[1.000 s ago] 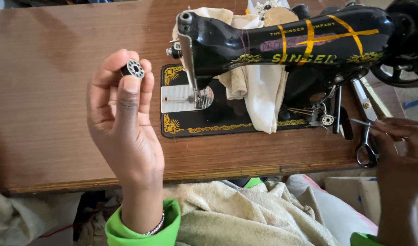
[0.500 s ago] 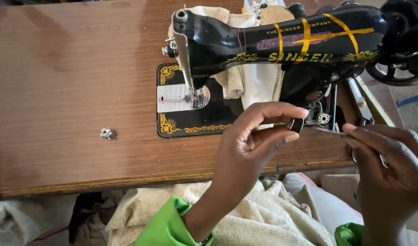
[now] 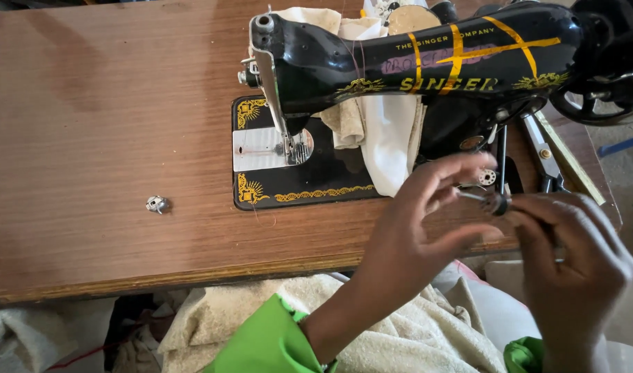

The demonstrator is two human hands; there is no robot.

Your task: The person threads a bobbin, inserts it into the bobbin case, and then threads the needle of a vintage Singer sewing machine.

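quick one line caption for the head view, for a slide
Two hands handle a small bobbin beside a black sewing machine.
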